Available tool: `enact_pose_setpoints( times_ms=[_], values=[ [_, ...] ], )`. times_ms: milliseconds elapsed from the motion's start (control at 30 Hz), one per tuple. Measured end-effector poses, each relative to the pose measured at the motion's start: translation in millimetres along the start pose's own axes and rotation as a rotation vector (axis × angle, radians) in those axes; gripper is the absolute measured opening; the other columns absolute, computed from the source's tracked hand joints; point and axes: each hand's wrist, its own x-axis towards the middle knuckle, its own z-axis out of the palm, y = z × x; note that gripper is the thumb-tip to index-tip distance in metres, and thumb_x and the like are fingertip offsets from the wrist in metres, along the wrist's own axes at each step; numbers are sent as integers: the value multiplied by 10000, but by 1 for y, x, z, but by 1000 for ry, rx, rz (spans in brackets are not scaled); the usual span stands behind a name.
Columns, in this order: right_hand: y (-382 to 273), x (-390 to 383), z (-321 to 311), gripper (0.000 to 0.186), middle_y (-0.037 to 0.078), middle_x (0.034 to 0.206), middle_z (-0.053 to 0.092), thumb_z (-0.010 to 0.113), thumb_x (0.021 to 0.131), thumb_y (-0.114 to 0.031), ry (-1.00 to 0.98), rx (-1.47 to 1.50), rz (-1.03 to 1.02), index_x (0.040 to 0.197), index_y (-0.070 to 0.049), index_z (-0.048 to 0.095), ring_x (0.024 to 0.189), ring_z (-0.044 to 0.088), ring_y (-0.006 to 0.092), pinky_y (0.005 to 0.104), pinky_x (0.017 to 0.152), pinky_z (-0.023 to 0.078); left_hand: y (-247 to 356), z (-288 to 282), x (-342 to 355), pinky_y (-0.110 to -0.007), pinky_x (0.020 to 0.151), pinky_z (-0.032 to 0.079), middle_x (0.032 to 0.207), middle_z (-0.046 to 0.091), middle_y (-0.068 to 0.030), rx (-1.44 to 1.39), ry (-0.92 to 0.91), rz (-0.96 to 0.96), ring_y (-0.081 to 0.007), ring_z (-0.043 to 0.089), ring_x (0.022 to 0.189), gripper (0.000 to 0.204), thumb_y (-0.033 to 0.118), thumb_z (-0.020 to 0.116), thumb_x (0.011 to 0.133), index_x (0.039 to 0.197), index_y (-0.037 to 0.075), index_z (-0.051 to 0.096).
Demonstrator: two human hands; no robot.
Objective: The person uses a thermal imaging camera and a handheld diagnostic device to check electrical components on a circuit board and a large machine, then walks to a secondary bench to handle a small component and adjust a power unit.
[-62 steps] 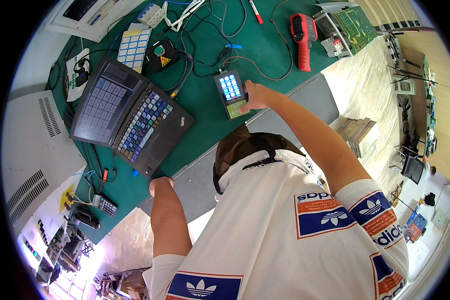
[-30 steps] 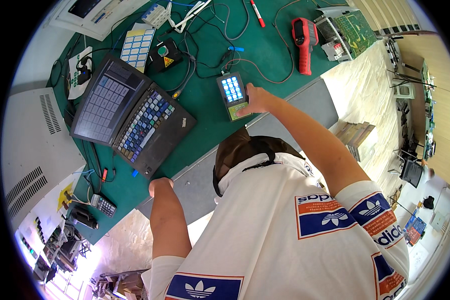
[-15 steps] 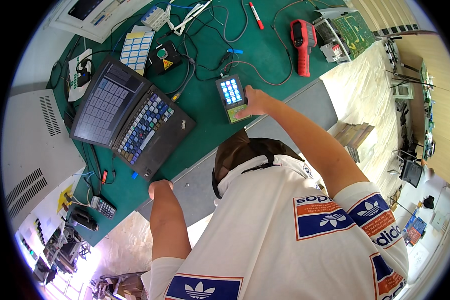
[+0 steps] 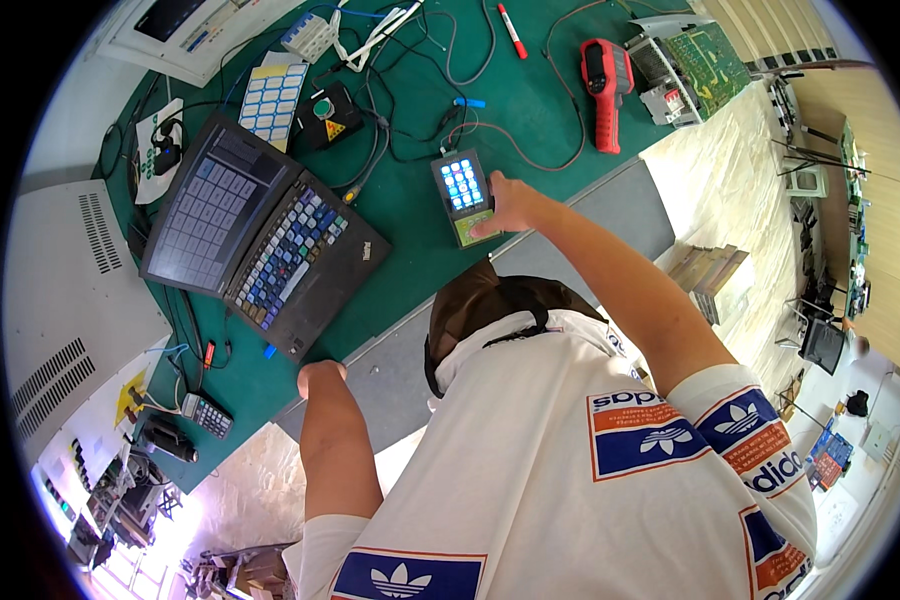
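Note:
A dark handheld instrument (image 4: 461, 184) with a lit screen of blue icons and a green keypad lies on the green mat. My right hand (image 4: 513, 204) grips its right side, with the thumb over the keypad. My left hand (image 4: 322, 378) rests at the mat's front edge, close to the front corner of an open black laptop (image 4: 345, 245). The left fingers are hidden from view. Thin cables, among them a red one, run near the instrument's top end.
A red-and-black pistol-shaped meter (image 4: 607, 95) and a circuit board unit (image 4: 705, 70) are at the far right. A red-and-white marker (image 4: 513, 32) lies at the back. Behind the laptop are a black box with a green button (image 4: 325, 107) and tangled cables. A calculator (image 4: 207, 415) sits at left.

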Motion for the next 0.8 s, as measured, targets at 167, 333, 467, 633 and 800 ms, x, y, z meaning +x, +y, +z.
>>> enact_pose_setpoints(
  times_ms=[167, 333, 467, 633, 800],
  values=[
    [3, 2, -1, 989, 287, 1091, 602, 850, 533, -544, -6, 2, -29, 1134, 108, 412, 1056, 603, 399, 407, 882, 500, 0, 4, 6, -349, 878, 510, 1233, 616, -34, 207, -32, 27, -200, 598, 1106, 350, 212, 404, 933, 1227, 115, 568],
    [8, 6, 3, 967, 290, 1077, 607, 851, 533, -541, 8, 7, -24, 1125, 89, 417, 1047, 604, 410, 420, 886, 498, -1, -9, -15, -343, 898, 503, 1255, 602, -46, -107, -75, -41, -203, 582, 1131, 349, 203, 390, 940, 1231, 109, 559],
    [8, 6, 4, 970, 291, 1063, 609, 846, 535, -546, 8, 9, -31, 1127, 88, 414, 1042, 605, 412, 421, 885, 498, -2, -3, -4, -335, 900, 503, 1243, 610, -60, -26, -54, 12, -224, 597, 1109, 342, 196, 389, 939, 1213, 102, 571],
    [11, 8, 8, 967, 294, 1063, 608, 844, 537, -542, 25, 19, -52, 1122, 95, 412, 1033, 606, 417, 424, 878, 499, 1, -4, -8, -343, 897, 504, 1237, 614, -59, -64, -49, -29, -237, 602, 1097, 334, 184, 403, 932, 1208, 104, 575],
    [2, 4, 4, 883, 255, 1089, 612, 845, 575, -475, -6, 13, -6, 1136, 65, 428, 1036, 605, 393, 417, 875, 488, -2, 7, 12, -347, 900, 507, 1249, 612, -59, -95, 35, 5, -241, 600, 1111, 328, 164, 426, 924, 1201, 95, 590]
  ],
)
